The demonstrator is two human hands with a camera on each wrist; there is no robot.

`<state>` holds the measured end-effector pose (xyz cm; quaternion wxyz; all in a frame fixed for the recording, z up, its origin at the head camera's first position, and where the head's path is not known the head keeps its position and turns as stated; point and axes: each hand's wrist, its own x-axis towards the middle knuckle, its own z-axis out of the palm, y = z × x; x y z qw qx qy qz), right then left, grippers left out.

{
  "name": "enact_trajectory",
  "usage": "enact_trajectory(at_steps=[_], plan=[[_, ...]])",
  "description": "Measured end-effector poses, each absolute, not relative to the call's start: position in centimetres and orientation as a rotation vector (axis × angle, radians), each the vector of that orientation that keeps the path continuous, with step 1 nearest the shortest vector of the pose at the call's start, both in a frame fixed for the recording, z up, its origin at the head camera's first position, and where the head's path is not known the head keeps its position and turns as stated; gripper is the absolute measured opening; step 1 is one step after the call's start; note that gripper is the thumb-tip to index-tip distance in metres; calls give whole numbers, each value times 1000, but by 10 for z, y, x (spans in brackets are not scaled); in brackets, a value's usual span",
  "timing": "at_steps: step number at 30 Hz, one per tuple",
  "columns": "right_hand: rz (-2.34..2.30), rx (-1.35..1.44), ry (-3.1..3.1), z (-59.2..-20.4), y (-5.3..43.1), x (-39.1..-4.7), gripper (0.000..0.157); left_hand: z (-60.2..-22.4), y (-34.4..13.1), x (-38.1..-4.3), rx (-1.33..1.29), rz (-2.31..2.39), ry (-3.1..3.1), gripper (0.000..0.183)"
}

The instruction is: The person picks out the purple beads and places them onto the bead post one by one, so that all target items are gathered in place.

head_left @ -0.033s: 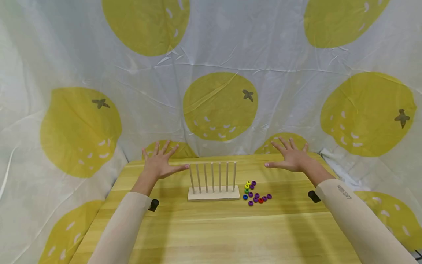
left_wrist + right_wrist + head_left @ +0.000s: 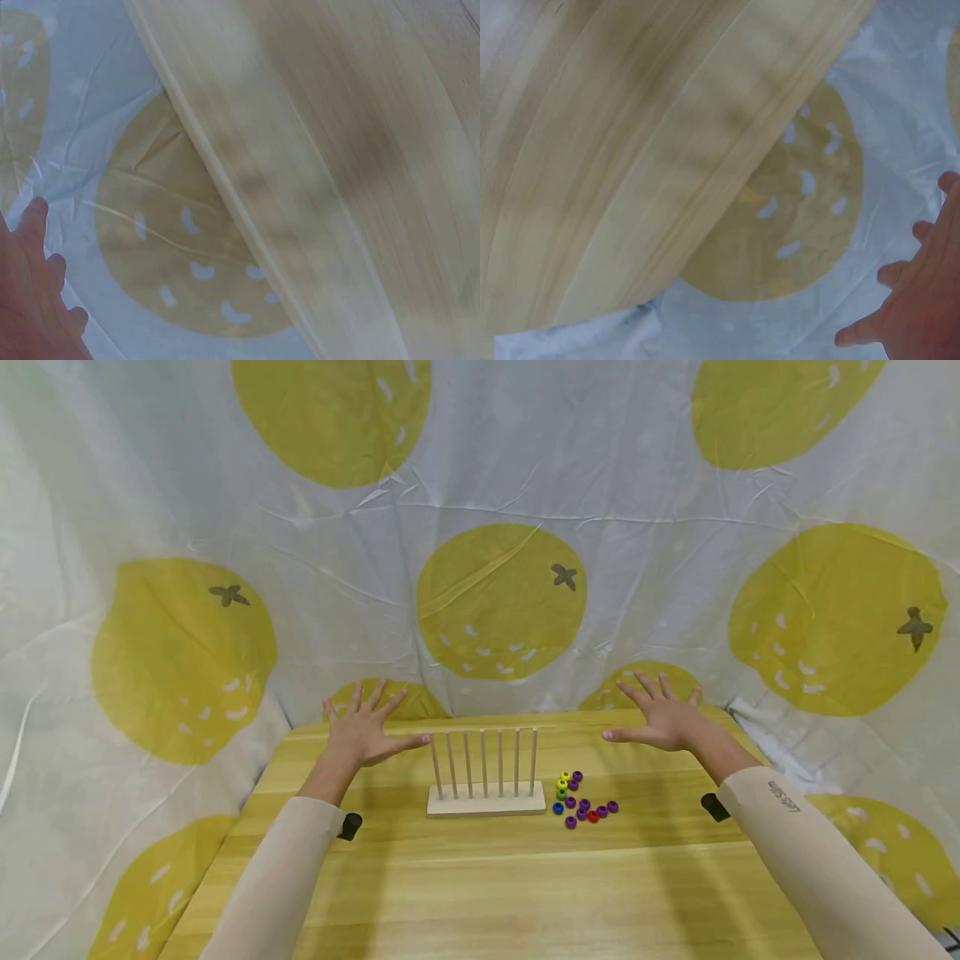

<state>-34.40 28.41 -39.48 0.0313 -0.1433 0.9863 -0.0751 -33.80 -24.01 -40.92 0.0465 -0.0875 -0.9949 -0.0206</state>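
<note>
Fingers spread wide, my left hand (image 2: 363, 732) is held above the back left of the table, its thumb tip appearing beside the leftmost peg of a wooden peg rack (image 2: 486, 802). The rack has a flat pale base with several upright pegs, all bare. To its right lies a loose group of small round beads: mostly purple ones (image 2: 585, 804), with yellow (image 2: 562, 784), green (image 2: 561, 795), blue (image 2: 558, 808) and red (image 2: 593, 817) among them. My right hand (image 2: 663, 720), also spread and holding nothing, hovers behind and to the right of the beads.
The wooden table (image 2: 525, 902) ends at a back edge close under both hands. A white curtain (image 2: 637, 585) printed with yellow fruit hangs behind it and at both sides. Small black wrist-worn pieces (image 2: 350, 826) show beside the sleeves.
</note>
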Motion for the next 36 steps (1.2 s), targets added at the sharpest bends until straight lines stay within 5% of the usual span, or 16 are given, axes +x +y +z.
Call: enact_trajectory(at_steps=[21,36], plan=[[-469,-596,3082,-410,292,-327,97,-439,-244,-326,-449,-209,-2915,99],[-802,-671,3026,-473,284,-282,83,-489,-234,-290,-589,-757,-2935,112]])
